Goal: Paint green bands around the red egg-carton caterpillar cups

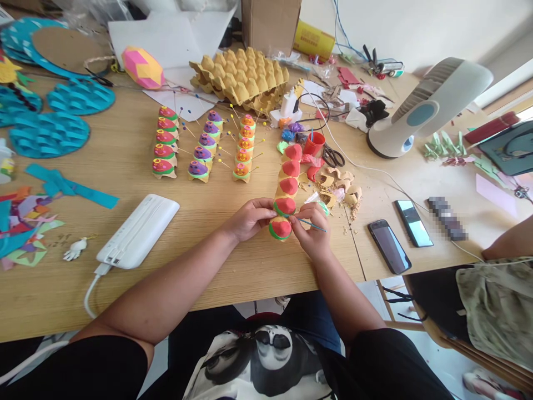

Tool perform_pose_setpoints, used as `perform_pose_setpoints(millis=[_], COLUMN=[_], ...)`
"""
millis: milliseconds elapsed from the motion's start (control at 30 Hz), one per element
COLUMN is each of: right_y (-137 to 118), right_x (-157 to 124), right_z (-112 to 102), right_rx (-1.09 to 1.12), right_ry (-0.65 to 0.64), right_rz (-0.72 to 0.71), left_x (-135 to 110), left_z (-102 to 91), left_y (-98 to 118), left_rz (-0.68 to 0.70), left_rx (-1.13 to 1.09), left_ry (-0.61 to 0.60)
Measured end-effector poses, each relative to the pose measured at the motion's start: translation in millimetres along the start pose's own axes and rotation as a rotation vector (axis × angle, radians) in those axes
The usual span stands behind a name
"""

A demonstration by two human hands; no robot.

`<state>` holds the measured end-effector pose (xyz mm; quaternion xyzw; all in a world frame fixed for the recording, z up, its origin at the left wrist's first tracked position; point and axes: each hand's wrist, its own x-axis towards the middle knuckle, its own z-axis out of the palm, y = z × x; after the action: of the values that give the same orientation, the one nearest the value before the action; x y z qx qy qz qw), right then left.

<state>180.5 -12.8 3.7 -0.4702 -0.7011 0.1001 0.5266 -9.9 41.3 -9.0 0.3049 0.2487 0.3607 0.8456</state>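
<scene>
A strip of egg-carton cups painted red (288,186) lies on the wooden table (125,166), running away from me. Its two nearest cups have green bands at the base. My left hand (249,218) is closed on the near end of the strip from the left. My right hand (310,229) pinches a thin blue-handled paintbrush (311,224) whose tip touches the nearest cup (280,229).
Three painted cup strips in red, purple and orange (202,145) stand further back. A white power bank (138,230) lies left, two phones (398,236) right, a white fan (425,105) far right, yellow egg trays (241,78) behind, scissors (332,156) and a red cup (314,143) nearby. Another person sits at right (495,300).
</scene>
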Motion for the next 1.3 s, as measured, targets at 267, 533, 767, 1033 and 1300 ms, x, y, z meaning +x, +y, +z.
perform_pose_setpoints(millis=[267,533,767,1033,1300], right_y=[-0.1,-1.2,-3.3,-1.9,-2.0], right_x=[0.0,0.3,1.5,0.5,0.0], right_z=[0.5,-0.9,-3.0,-2.7,-3.1], right_rx=[0.005,0.022,0.115,0.091,0.100], right_ry=[0.016,-0.011,0.024,0.016,0.004], right_rz=[-0.022,-0.002,-0.015,0.011,0.014], left_x=[-0.2,-0.1,0.2,0.2,0.2], left_z=[-1.7,-0.2,-2.7,-2.7,0.8], left_y=[-1.0,-0.9,-1.0,-1.5,0.4], left_rz=[0.004,0.009,0.011,0.014,0.020], left_rx=[-0.003,-0.008,0.001,0.004,0.010], left_ry=[-0.004,-0.003,0.005,0.007,0.029])
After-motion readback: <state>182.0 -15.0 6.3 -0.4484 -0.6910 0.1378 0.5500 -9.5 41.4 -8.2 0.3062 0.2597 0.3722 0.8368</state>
